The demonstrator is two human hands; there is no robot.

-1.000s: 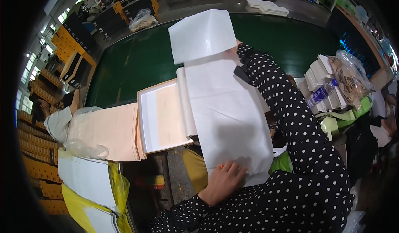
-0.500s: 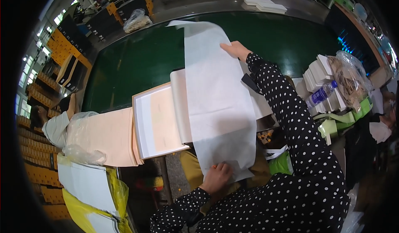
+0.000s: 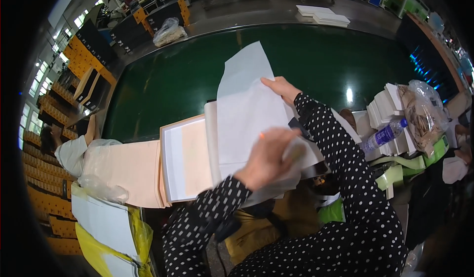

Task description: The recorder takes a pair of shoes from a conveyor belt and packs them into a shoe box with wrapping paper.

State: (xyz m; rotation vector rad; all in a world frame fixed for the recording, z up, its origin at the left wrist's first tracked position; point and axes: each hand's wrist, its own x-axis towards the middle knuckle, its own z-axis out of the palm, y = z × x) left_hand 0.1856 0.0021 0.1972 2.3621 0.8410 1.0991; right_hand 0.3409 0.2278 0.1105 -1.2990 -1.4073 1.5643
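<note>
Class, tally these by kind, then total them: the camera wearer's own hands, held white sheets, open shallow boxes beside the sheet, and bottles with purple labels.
Wearer's own hands: 2 (left hand, right hand)
Held white sheet: 1
Open shallow box: 1
Purple-labelled bottle: 1
Total: 5

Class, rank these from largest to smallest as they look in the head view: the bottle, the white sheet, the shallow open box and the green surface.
1. Green surface
2. White sheet, partly covered by a hand
3. Shallow open box, judged by its visible part
4. Bottle
</note>
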